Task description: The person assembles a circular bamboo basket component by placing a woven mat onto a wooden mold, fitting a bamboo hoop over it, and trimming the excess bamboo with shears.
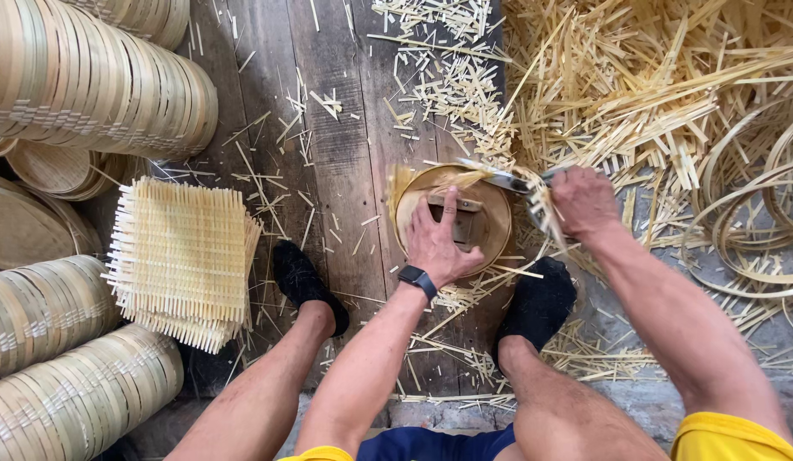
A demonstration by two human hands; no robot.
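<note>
A round bamboo steamer frame (495, 229) lies on the wooden floor between my feet, with a small wooden block (466, 224) inside it. My left hand (435, 242) presses flat on the frame, fingers spread over the block. My right hand (583, 201) grips the handle of a metal blade (497, 176) that lies across the frame's far rim, cutting the ends of pale bamboo slats sticking out there. A black watch (417, 279) sits on my left wrist.
A stack of square woven bamboo mats (181, 256) lies to the left. Rolls of stacked round bamboo rims (98, 81) fill the left side. A heap of cut bamboo slivers (661, 77) and loose hoops (755, 230) covers the right. My feet wear black socks (304, 282).
</note>
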